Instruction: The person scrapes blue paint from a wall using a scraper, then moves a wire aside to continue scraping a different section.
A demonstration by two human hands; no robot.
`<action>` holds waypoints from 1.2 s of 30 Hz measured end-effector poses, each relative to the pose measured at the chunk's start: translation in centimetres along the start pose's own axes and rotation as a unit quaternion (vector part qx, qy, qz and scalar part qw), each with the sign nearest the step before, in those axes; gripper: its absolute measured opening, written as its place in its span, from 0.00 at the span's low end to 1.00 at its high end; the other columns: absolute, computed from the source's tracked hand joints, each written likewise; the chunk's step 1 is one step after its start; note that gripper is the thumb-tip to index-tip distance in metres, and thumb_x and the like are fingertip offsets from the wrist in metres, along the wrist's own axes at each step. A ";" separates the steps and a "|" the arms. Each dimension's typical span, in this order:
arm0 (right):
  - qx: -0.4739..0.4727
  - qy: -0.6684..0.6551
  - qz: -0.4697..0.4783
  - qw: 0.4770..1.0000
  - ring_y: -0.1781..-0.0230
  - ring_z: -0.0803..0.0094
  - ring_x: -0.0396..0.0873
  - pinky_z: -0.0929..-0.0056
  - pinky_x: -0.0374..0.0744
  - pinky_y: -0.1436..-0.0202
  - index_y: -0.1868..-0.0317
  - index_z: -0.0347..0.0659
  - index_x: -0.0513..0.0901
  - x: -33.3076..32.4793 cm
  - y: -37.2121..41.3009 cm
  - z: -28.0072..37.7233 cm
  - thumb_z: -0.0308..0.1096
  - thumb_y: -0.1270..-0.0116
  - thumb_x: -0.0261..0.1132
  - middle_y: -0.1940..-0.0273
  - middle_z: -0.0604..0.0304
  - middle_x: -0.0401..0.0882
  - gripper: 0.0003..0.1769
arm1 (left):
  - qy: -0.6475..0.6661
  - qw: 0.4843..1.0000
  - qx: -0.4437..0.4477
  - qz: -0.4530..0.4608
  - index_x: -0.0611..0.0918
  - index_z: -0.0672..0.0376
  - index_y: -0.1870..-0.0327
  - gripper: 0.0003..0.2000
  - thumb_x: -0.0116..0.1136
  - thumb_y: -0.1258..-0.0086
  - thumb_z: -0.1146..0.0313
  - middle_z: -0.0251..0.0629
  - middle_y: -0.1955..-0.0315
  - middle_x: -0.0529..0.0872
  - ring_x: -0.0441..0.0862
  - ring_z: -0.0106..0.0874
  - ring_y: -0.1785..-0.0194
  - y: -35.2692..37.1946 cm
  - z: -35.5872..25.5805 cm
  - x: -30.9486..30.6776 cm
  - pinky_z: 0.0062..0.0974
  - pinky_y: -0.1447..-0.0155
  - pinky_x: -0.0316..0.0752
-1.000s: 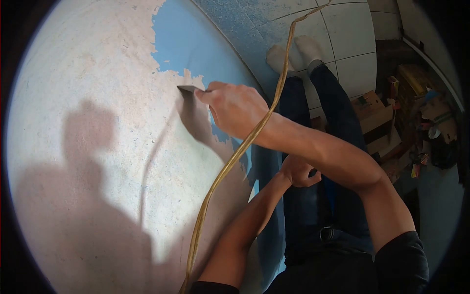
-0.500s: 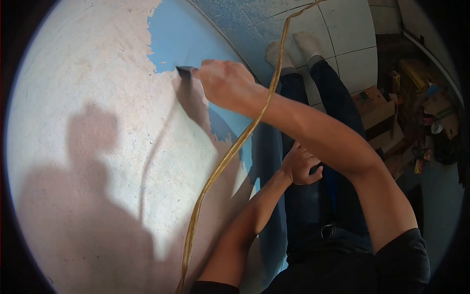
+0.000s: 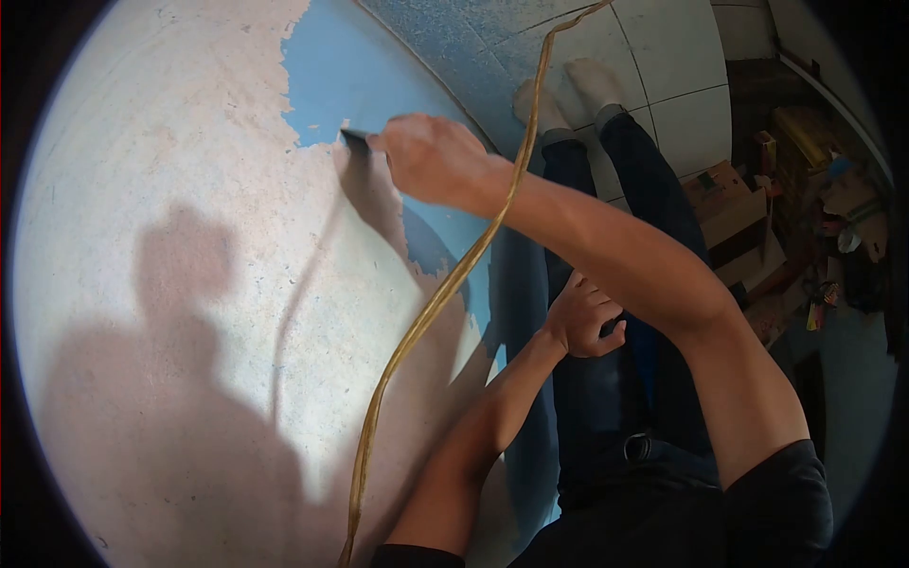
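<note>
My right hand [image 3: 434, 159] is closed around a scraper [image 3: 356, 142], most of which the fingers hide. The scraper's dark flat blade meets the wall [image 3: 218, 151] where pale coating borders a ragged patch of blue paint [image 3: 365, 71]. Small pale flakes cling beside the blade's tip. Below the right forearm, my left hand [image 3: 585, 320] hangs in front of my thighs with its fingers loosely curled and thumb apart. Nothing shows in it, though the forearm covers part of the fingers.
A yellowish-brown twisted cord [image 3: 417, 327] runs close before the camera, across the right forearm. My bare feet [image 3: 595, 85] stand on a tiled floor [image 3: 677, 52] with blue dust along the wall. Cardboard boxes [image 3: 734, 218] and clutter lie at the right.
The right hand and scraper stay almost in place, with a few more pale flakes at the blade's tip. The view has shifted slightly; the left hand keeps its pose.
</note>
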State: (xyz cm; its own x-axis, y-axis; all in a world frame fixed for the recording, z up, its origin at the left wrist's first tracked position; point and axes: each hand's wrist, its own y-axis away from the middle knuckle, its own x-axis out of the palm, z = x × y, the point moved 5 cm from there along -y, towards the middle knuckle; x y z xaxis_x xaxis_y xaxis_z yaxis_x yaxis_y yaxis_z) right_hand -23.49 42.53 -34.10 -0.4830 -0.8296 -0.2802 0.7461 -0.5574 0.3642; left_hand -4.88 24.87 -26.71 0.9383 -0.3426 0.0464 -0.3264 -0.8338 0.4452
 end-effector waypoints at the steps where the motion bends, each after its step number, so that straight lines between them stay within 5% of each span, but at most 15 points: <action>1: 0.019 -0.002 0.027 0.999 0.58 0.48 0.88 0.52 0.86 0.56 0.42 0.39 0.88 -0.6 0.8 1.0 0.25 0.29 0.59 0.57 0.48 0.86 0.19 | 0.007 1.000 0.002 -0.004 0.89 0.55 0.62 0.13 0.59 0.40 0.58 0.39 0.48 0.88 0.75 0.43 0.33 0.0 -0.1 0.0 0.54 0.24 0.59; 6: 0.067 0.026 0.059 0.996 0.59 0.48 0.88 0.52 0.86 0.56 0.41 0.39 0.88 -1.0 1.5 1.9 0.26 0.29 0.59 0.57 0.47 0.86 0.20 | 0.032 0.999 -0.008 -0.026 0.89 0.55 0.59 0.15 0.59 0.39 0.58 0.39 0.49 0.88 0.76 0.42 0.33 -0.1 -0.2 -0.2 0.53 0.24 0.60; 12: -0.003 0.000 0.033 0.999 0.58 0.47 0.88 0.52 0.86 0.54 0.39 0.40 0.87 -0.4 1.7 1.3 0.25 0.30 0.58 0.57 0.46 0.85 0.21 | 0.011 1.000 -0.005 -0.005 0.89 0.55 0.58 0.15 0.58 0.38 0.58 0.39 0.48 0.88 0.76 0.42 0.33 0.1 0.1 0.2 0.52 0.23 0.59; 15: 0.052 0.006 0.082 0.995 0.57 0.46 0.87 0.52 0.86 0.54 0.41 0.40 0.87 -1.6 3.0 2.9 0.25 0.30 0.58 0.57 0.47 0.86 0.20 | 0.038 0.999 -0.008 -0.019 0.89 0.56 0.58 0.15 0.57 0.38 0.57 0.38 0.48 0.88 0.76 0.41 0.33 -0.1 0.0 -0.1 0.52 0.22 0.57; 21: 0.016 -0.026 -0.006 1.000 0.58 0.45 0.87 0.51 0.86 0.55 0.42 0.40 0.88 0.2 -0.1 -0.5 0.25 0.30 0.59 0.57 0.46 0.86 0.19 | -0.001 1.000 -0.016 0.019 0.89 0.56 0.58 0.16 0.57 0.37 0.57 0.40 0.45 0.87 0.74 0.43 0.31 0.2 0.3 0.1 0.52 0.22 0.57; 24: 0.050 -0.015 0.073 0.996 0.57 0.46 0.87 0.52 0.86 0.54 0.44 0.38 0.89 -1.3 2.0 2.5 0.26 0.29 0.58 0.57 0.46 0.86 0.18 | 0.018 1.000 -0.011 -0.001 0.90 0.57 0.56 0.17 0.57 0.38 0.57 0.40 0.44 0.87 0.74 0.43 0.30 0.1 0.1 0.0 0.53 0.21 0.57; 36: -0.034 -0.023 -0.051 0.998 0.66 0.51 0.87 0.54 0.86 0.67 0.52 0.34 0.89 -1.5 2.3 3.2 0.25 0.31 0.61 0.63 0.50 0.85 0.12 | 0.060 0.997 -0.035 0.012 0.89 0.57 0.53 0.18 0.59 0.39 0.57 0.41 0.44 0.87 0.75 0.44 0.31 -0.1 0.0 0.0 0.56 0.22 0.57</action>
State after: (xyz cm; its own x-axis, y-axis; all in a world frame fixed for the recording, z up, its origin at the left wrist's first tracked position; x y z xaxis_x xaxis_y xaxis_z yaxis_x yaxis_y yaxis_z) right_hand -22.55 42.39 -29.98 -0.5779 -0.7697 -0.2713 0.7200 -0.6373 0.2746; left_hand -4.87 24.92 -26.74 0.9385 -0.3041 0.1634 -0.3444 -0.7917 0.5046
